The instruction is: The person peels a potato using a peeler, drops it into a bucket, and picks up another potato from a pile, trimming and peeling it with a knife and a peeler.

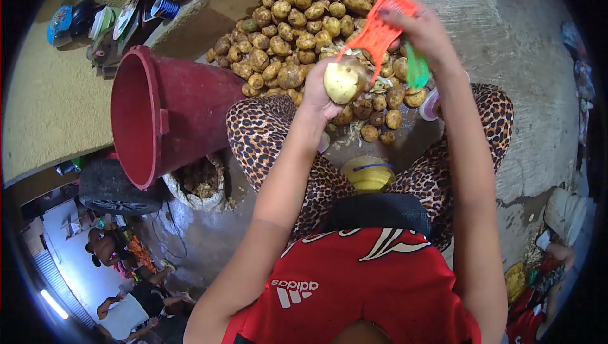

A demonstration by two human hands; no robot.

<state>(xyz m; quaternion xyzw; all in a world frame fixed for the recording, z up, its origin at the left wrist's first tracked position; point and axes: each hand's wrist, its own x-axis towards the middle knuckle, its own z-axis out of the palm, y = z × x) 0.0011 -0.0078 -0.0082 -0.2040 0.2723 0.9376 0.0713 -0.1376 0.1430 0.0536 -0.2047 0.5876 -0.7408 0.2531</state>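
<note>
Reference: clock centre is the held potato; 12 o'clock lies straight ahead of the wearer.

Nearest, at 6 o'clock, a yellow container [373,181] stands between the wearer's knees. Its contents cannot be determined.

At centre, the left hand [316,93] is closed around the potato [342,84], supporting it from 9 o'clock. At 1 o'clock, the right hand [425,32] grips an orange peeler [380,35]; its forked end reaches the potato. Blade contact cannot be confirmed. A green plastic item [416,68] hangs just below the right hand, at 2 o'clock; its attachment is unclear.

Work status: the potato is judged partly peeled. Pale flesh shows on its near face; brown skin remains on its 3 o'clock side. Pale peelings [352,131] lie on the floor at 6 o'clock.

Beyond the hands, from 10 to 1 o'clock, lies a heap of potatoes [280,46]. Those visible carry their skin, so most of the visible stock is judged unprocessed.

At 9 o'clock, a red bucket [196,97] is tilted, mouth outward; its bottom is hidden. Farther out, at 8 o'clock, are a white sack [209,203], a tyre [117,192] and, farthest, other people [130,315].
</note>
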